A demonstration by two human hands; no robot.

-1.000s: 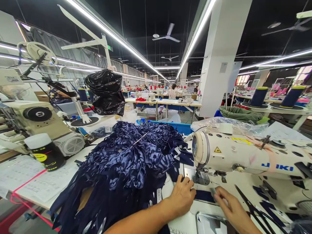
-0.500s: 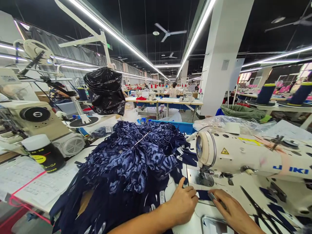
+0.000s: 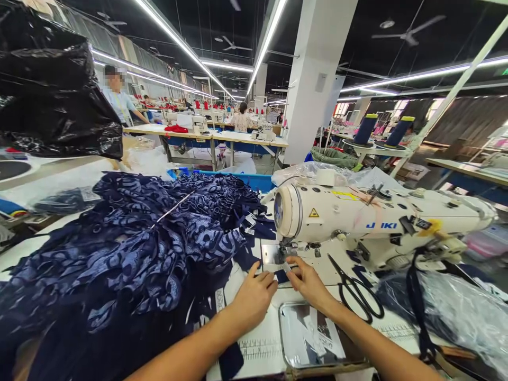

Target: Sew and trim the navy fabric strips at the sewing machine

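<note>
Both hands meet on a small navy fabric piece (image 3: 281,275) lying on the table (image 3: 257,349) just under the needle of the sewing machine (image 3: 357,222). The left hand (image 3: 254,296) presses it flat, fingers loosely curled; the right hand (image 3: 307,280) pinches its edge. No seam shows on it yet. At nine o'clock, the heap of navy patterned pieces (image 3: 138,248) appears largely unsewn. Scissors (image 3: 357,291) lie at three o'clock, untouched.
</note>
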